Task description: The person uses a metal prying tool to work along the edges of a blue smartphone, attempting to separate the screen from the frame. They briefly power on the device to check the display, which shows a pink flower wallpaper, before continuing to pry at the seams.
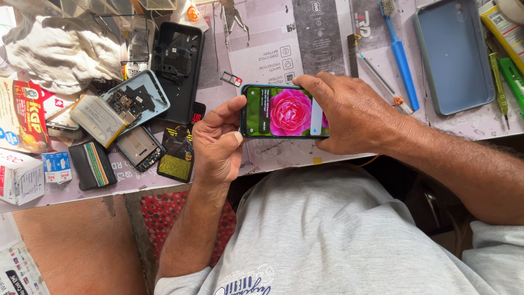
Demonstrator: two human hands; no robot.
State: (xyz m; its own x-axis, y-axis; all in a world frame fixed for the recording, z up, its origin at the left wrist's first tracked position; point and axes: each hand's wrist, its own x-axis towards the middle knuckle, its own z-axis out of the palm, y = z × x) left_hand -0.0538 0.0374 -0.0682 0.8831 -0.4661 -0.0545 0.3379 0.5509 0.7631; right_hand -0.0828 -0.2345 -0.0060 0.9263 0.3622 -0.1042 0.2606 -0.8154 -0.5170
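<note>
While the smartphone (284, 112) is glowing with a pink flower on its screen, both hands are gripping it sideways, just above the near edge of the desk (305, 49). Far out beyond the left hand (217, 143) a crumpled white cloth (60, 52) is lying, and nearer to it an opened phone with exposed boards (128, 104), a loose battery (98, 117) and a black back cover (177, 68) are sitting untouched. That left hand is closing on the phone's left end, thumb resting on the lower corner and forefinger curling over the top. A small metal card tray (231, 78) is lying just above the phone. The right hand (349, 112) is wrapping over the phone's right end, fingers across the top edge, covering part of the screen. Further right of it a blue-handled brush (401, 54), a blue-grey phone case (454, 54) and green tools (505, 76) are resting on the desk. Judging by the lit display, the held phone is assembled and running, so any work on it seems to be at a checking stage; the case is still lying off it, and the opened phone is still waiting in pieces.
</note>
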